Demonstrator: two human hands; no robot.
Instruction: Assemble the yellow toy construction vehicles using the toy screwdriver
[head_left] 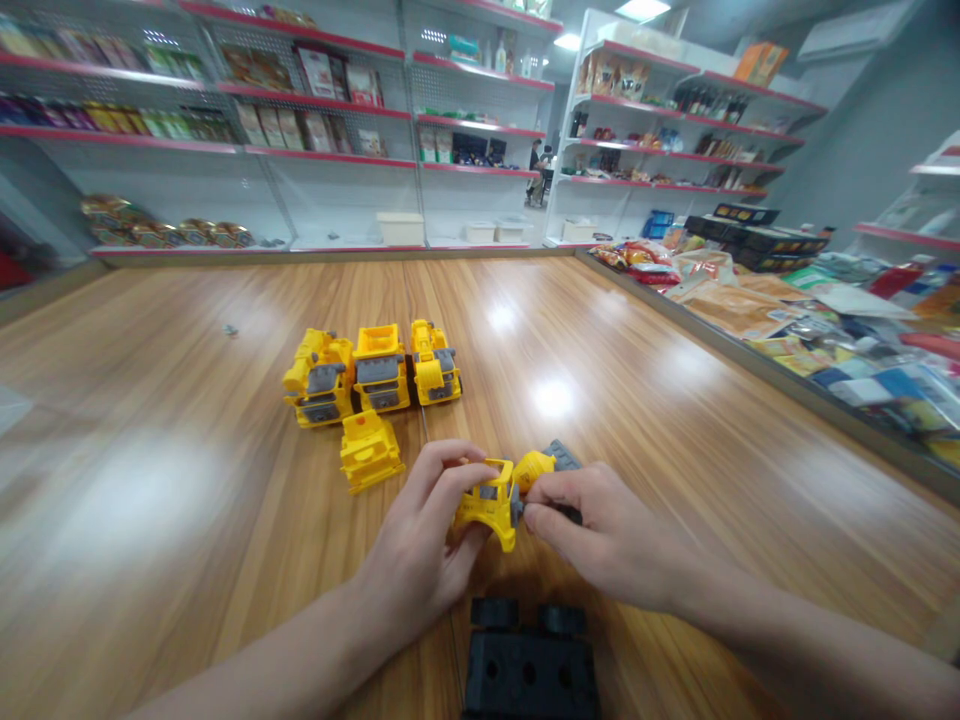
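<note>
My left hand [427, 520] is closed round a yellow toy truck cab [487, 507], lifted a little off the wooden table. At its right side, my right hand [592, 530] pinches a small grey part [517, 505] against the cab; my fingers hide most of that part. Just behind the right fingertips lies a yellow drum piece [534, 468] with a dark grey end [564, 456]. Nearer to me rests a black wheeled toy chassis [529, 670] with holes in its top. Left of my hands sits a loose yellow body piece [370, 450].
Three yellow toy construction vehicles [381, 368] stand in a row beyond the loose piece. A tiny object [230, 329] lies far left on the table [675, 400]. Packaged goods [750, 300] fill the right side. Stocked shelves [322, 90] line the back.
</note>
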